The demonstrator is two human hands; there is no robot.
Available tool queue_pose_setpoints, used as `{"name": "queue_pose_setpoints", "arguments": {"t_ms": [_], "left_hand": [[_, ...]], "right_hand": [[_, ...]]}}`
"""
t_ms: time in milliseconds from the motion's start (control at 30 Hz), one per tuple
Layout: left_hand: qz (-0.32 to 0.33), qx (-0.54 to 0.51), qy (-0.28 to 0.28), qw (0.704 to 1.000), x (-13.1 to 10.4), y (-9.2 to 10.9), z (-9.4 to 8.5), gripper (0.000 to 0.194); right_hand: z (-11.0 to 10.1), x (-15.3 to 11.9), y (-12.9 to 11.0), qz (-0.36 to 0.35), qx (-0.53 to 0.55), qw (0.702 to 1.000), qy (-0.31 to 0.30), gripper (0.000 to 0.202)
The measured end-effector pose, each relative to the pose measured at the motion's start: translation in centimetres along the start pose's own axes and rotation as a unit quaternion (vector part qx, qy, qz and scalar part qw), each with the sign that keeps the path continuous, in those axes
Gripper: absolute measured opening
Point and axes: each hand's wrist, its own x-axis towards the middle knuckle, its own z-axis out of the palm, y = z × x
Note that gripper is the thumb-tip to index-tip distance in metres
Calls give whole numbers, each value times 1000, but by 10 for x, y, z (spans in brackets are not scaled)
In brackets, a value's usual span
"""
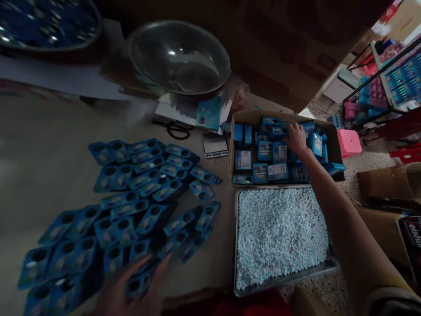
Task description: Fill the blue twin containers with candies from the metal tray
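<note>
My left hand (131, 289), blurred and cut off by the bottom edge, has its fingers on either side of a small blue box (134, 287) and appears closed on it. Many similar open-topped blue boxes (115, 177) with dark round holes stand in rows over the table to its left and beyond. My right hand (296, 137) reaches into a cardboard box (232, 153) of printed blue cartons (265, 150). Its fingers curl down over a carton there, the fingertips partly hidden. Beneath my right forearm lies a metal tray (237, 250) full of small pale blue and white pellets (279, 232).
Behind the rows are a steel bowl (180, 57), black scissors (177, 130), a small scale (215, 145) and a blue printed packet (209, 112). Another bowl (46, 46) holds blue shiny pieces. A large carton (279, 48) blocks the back; a pink stool (349, 143) stands right.
</note>
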Motion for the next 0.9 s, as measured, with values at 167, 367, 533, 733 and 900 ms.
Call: {"name": "queue_pose_setpoints", "arguments": {"t_ms": [167, 367, 533, 733, 900], "left_hand": [[188, -228, -154, 943, 157, 123, 226, 20], [7, -377, -272, 885, 200, 182, 451, 38], [24, -401, -320, 858, 204, 155, 462, 72], [134, -315, -278, 897, 211, 154, 469, 107], [107, -251, -322, 907, 204, 169, 463, 104]], "right_hand": [[24, 5, -11, -4, 85, 996, -35, 50], [48, 7, -8, 44, 354, 933, 40, 43], [55, 40, -13, 93, 382, 918, 47, 38], [49, 46, -23, 127, 380, 916, 33, 24], [21, -66, 0, 72, 379, 918, 95, 32]]}}
